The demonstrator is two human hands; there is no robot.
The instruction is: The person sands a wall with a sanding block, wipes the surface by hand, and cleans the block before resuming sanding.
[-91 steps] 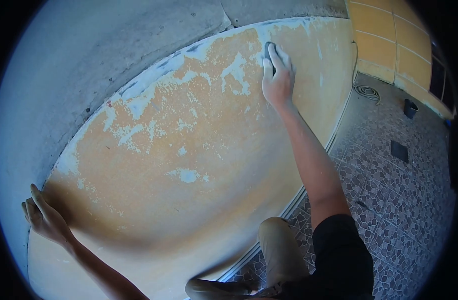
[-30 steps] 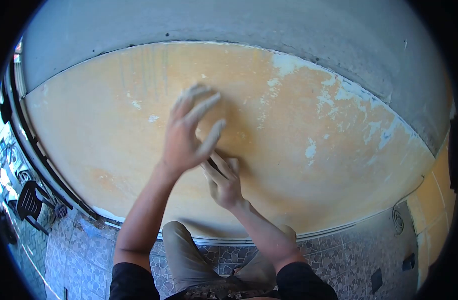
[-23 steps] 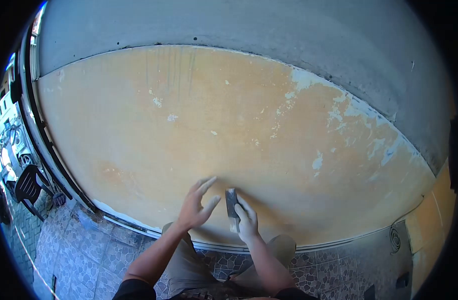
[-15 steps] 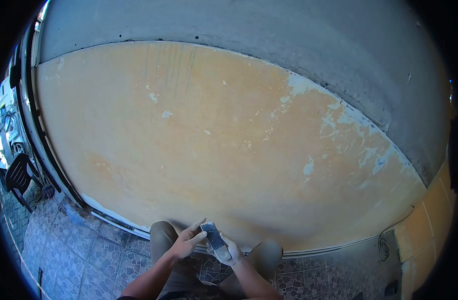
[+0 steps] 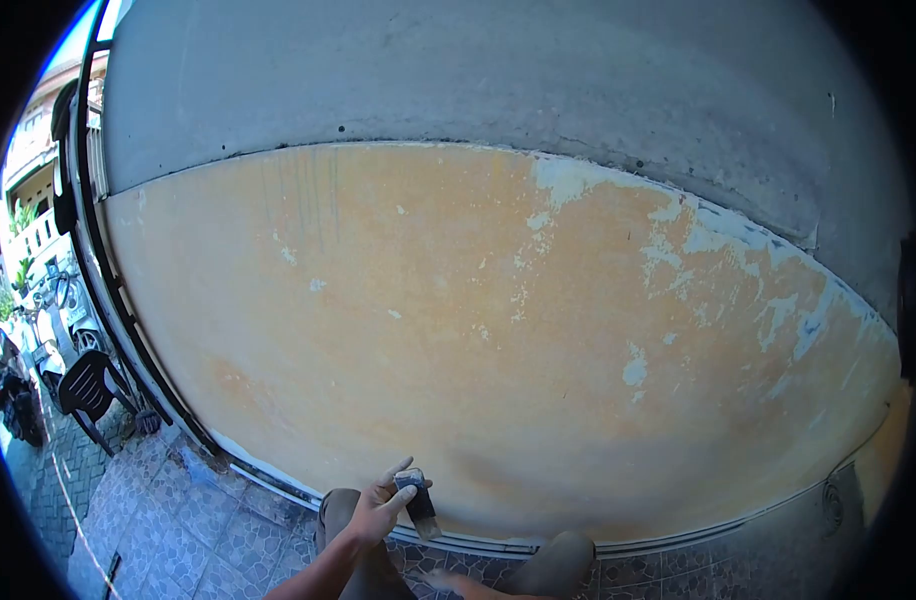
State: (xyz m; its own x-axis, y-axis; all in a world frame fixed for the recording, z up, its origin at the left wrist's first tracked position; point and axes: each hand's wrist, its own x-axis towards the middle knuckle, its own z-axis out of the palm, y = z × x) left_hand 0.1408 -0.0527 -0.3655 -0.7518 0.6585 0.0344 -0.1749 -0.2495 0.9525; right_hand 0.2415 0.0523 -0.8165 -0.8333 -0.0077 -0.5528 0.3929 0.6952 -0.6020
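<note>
My left hand (image 5: 380,508) grips a sanding block (image 5: 418,503), a light block with a dark sheet around it. The thumb presses on the dark face, and one finger stretches out past the upper end. A pale end of the block sticks out at the bottom. Low between my knees, my right hand (image 5: 444,580) is apart from the block. It is blurred, so its fingers do not show clearly. Right in front of me stands the orange-yellow wall (image 5: 428,390), its paint chipped off in patches.
A grey upper wall band (image 5: 478,80) runs above the painted part. To the left are a dark frame (image 5: 118,270), a black plastic chair (image 5: 91,385) and parked motorbikes (image 5: 16,400). Patterned tiles (image 5: 203,520) cover the floor. A coiled cable (image 5: 833,495) lies at right.
My right hand has let go of the block and dropped down toward my lap. The left hand keeps hold of it. The camera view has tilted up and shifted left.
</note>
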